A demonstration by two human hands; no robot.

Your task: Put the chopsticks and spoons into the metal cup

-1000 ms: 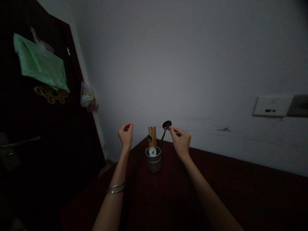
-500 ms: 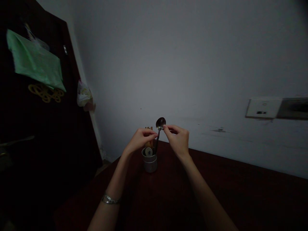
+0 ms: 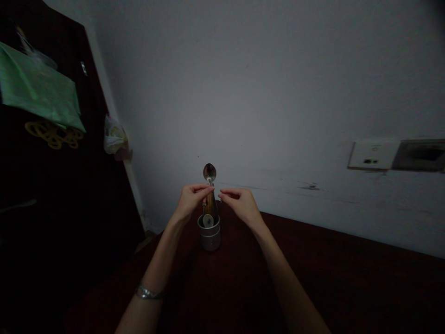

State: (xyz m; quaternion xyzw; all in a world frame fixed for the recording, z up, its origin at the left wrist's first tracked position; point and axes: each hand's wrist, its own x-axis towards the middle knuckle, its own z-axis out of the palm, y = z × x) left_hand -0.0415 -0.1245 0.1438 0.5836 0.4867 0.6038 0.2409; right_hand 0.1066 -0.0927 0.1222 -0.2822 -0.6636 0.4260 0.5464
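Observation:
A grey cylindrical holder [image 3: 210, 239] stands on the dark red table, with chopsticks [image 3: 210, 204] and a small round pale piece [image 3: 207, 221] in it. Above it a metal spoon [image 3: 209, 172] is upright, bowl at the top. My left hand [image 3: 189, 200] pinches the spoon's handle just under the bowl; the handle's lower end is hidden among the things in the holder. To the right of the spoon, my right hand [image 3: 243, 204] has its thumb and fingertips close together, touching neither spoon nor holder; whether something tiny is between them is too dark to tell.
The dark red table [image 3: 278, 260] meets a pale wall behind. A socket plate [image 3: 373, 155] is on the wall at the right. At the left, a green cloth [image 3: 41, 88] hangs on a dark door, and a plastic bag [image 3: 114, 135] hangs beside the frame.
The spoon has moved left with my left hand and now stands straighter over the holder. My right hand has come away from the spoon. The view has shifted slightly.

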